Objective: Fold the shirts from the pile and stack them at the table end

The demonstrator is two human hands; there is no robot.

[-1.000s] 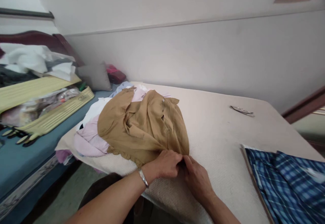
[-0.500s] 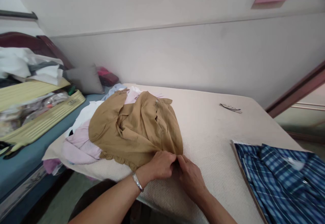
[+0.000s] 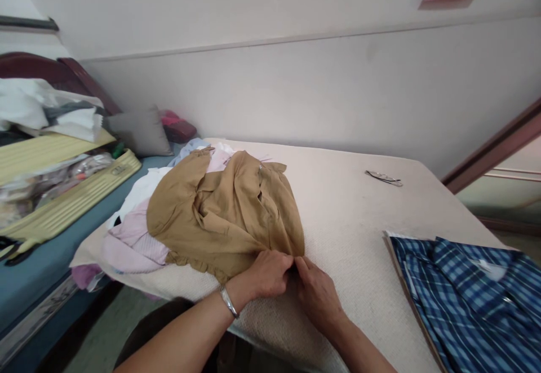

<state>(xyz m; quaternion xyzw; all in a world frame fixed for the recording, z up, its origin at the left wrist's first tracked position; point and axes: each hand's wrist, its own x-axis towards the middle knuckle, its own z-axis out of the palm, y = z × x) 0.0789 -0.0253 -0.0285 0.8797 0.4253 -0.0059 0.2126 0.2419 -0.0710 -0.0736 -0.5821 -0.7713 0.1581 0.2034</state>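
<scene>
A mustard-brown garment with a ruffled edge (image 3: 236, 209) lies rumpled on the cream-covered bed (image 3: 346, 238), over a pile of other clothes. My left hand (image 3: 273, 273), with a silver bangle at the wrist, is closed on the garment's near right edge. Right beside it, my right hand (image 3: 316, 291) pinches the same corner, the fingertips of both hands nearly meeting. Under the garment's left side show a pale pink striped cloth (image 3: 137, 240) and a white cloth (image 3: 146, 190).
A blue plaid shirt (image 3: 469, 294) lies flat at the right. Eyeglasses (image 3: 384, 178) rest farther back. At the left are a grey cushion (image 3: 141, 131), a yellow ridged board (image 3: 76, 192) and plastic bags (image 3: 51, 108). The wall (image 3: 296, 91) stands behind.
Both hands keep their hold on the garment's corner in nearly the same place. The view has shifted very slightly; nothing else visibly differs.
</scene>
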